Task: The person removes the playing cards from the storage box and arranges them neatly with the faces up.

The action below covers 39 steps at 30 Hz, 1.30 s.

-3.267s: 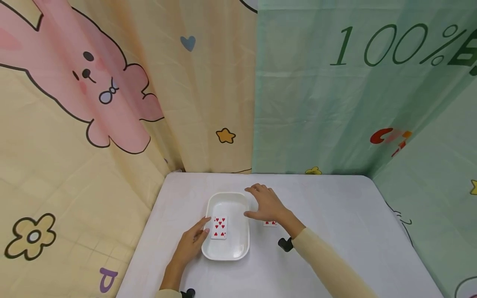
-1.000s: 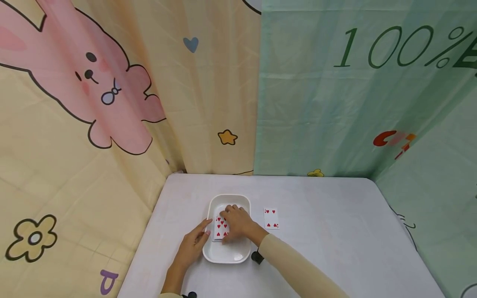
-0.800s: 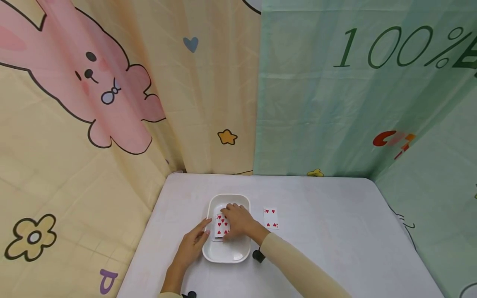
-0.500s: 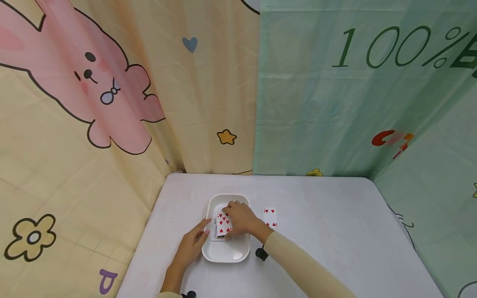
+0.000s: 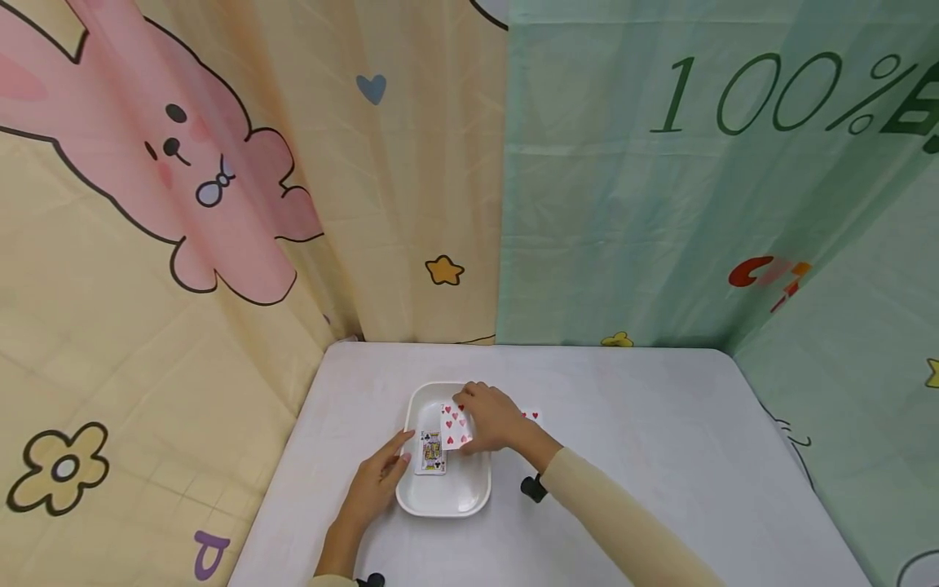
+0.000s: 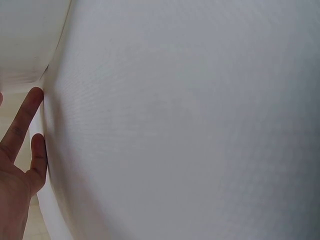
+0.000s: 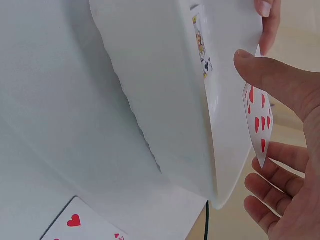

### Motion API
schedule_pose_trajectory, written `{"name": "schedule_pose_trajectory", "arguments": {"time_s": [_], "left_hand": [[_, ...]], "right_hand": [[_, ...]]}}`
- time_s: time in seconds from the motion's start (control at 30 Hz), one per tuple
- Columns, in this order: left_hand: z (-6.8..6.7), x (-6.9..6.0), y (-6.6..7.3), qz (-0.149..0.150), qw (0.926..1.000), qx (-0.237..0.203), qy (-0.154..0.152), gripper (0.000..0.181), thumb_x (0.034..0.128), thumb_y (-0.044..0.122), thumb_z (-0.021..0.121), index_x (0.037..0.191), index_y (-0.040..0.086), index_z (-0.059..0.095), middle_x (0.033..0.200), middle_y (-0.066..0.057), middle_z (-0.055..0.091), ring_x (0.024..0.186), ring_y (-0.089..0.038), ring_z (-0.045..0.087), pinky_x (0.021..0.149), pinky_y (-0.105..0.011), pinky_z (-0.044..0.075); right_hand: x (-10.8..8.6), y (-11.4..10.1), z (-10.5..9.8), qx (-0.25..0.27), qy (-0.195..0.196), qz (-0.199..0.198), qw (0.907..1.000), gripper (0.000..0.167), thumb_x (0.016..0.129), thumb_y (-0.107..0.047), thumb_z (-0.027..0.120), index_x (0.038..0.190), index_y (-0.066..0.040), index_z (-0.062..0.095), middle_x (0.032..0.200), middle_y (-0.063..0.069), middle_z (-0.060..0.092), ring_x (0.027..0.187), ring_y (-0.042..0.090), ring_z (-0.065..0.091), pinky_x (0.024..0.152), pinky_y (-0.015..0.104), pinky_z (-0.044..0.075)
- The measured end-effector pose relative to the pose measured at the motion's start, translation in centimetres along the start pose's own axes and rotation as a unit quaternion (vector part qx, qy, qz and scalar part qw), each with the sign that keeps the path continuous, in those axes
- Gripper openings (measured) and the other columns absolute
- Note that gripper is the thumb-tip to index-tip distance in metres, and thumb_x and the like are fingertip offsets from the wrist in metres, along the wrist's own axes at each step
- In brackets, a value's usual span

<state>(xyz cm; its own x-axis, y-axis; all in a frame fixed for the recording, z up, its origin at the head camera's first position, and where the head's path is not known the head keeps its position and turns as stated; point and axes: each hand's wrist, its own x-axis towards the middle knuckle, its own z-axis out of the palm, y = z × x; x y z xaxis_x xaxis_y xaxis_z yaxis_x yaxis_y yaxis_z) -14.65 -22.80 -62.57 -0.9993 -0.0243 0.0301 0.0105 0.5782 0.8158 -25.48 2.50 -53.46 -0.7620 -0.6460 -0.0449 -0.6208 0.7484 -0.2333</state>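
Observation:
A seven of hearts is pinched by its ends between the thumb and fingers of my right hand, raised over the white tray. The right wrist view shows the same heart card tilted in the right hand, above the tray wall. In the tray's left part lies a face card with black clubs, face up. My left hand rests its extended fingers on the tray's left rim; in the left wrist view the left hand touches the tray's side.
Right of the tray a second heart card lies on the white table, partly behind my right hand; the right wrist view shows this table card too. Patterned curtains hang behind and beside the table.
My right hand has lifted the seven of hearts off the cards in the tray and moved it right and toward the far side, uncovering the face card. The left hand has stayed at the rim.

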Motion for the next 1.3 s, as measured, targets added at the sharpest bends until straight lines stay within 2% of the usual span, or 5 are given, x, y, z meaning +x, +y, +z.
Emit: {"name": "schedule_pose_trajectory", "arguments": {"time_s": [0.17, 0.4, 0.7, 0.97, 1.3], "left_hand": [[0.0, 0.0, 0.2, -0.005, 1.0, -0.003, 0.0, 0.042, 0.1043, 0.036, 0.061, 0.145, 0.046, 0.055, 0.161, -0.004, 0.046, 0.12, -0.029, 0.069, 0.103, -0.052, 0.054], [0.0, -0.1, 0.1, -0.01, 0.9999, -0.003, -0.003, 0.042, 0.1044, 0.038, 0.061, 0.146, 0.046, 0.055, 0.161, -0.004, 0.046, 0.121, -0.028, 0.069, 0.104, -0.052, 0.053], [0.0, -0.1, 0.3, -0.02, 0.9998, -0.001, -0.005, 0.043, 0.1043, 0.042, 0.059, 0.146, 0.046, 0.053, 0.162, -0.003, 0.045, 0.122, -0.028, 0.068, 0.104, -0.052, 0.054], [0.0, 0.0, 0.3, -0.01, 0.9999, 0.009, 0.0, 0.043, 0.1046, 0.04, 0.059, 0.147, 0.043, 0.054, 0.161, -0.004, 0.046, 0.122, -0.03, 0.068, 0.104, -0.054, 0.053], [0.0, 0.0, 0.1, -0.007, 0.9999, 0.008, -0.002, 0.043, 0.1046, 0.041, 0.059, 0.147, 0.045, 0.054, 0.162, -0.002, 0.045, 0.121, -0.03, 0.069, 0.102, -0.053, 0.055]], "right_hand": [[-0.5, 1.5, -0.6, 0.019, 0.012, 0.007, 0.9997, 0.089, 0.069, -0.054, 0.092, 0.142, -0.015, 0.059, 0.135, 0.002, 0.059, 0.119, 0.019, 0.056, 0.103, 0.038, 0.052], [-1.7, 3.9, -1.5, 0.039, 0.018, 0.036, 0.9984, 0.095, 0.068, -0.057, 0.09, 0.147, -0.016, 0.056, 0.14, 0.003, 0.058, 0.125, 0.022, 0.056, 0.108, 0.043, 0.051], [-3.5, 7.1, -2.2, 0.046, 0.039, 0.064, 0.9962, 0.09, 0.069, -0.051, 0.091, 0.146, -0.017, 0.058, 0.141, 0.005, 0.058, 0.126, 0.025, 0.057, 0.106, 0.048, 0.052], [-5.4, 9.8, -2.1, 0.045, 0.04, 0.102, 0.993, 0.094, 0.071, -0.046, 0.092, 0.148, -0.011, 0.054, 0.145, 0.011, 0.058, 0.13, 0.032, 0.056, 0.108, 0.055, 0.05], [-7.8, 13.2, -1.4, 0.043, 0.028, 0.13, 0.9903, 0.086, 0.072, -0.041, 0.093, 0.144, -0.01, 0.058, 0.143, 0.014, 0.058, 0.131, 0.036, 0.055, 0.109, 0.057, 0.049]]}}
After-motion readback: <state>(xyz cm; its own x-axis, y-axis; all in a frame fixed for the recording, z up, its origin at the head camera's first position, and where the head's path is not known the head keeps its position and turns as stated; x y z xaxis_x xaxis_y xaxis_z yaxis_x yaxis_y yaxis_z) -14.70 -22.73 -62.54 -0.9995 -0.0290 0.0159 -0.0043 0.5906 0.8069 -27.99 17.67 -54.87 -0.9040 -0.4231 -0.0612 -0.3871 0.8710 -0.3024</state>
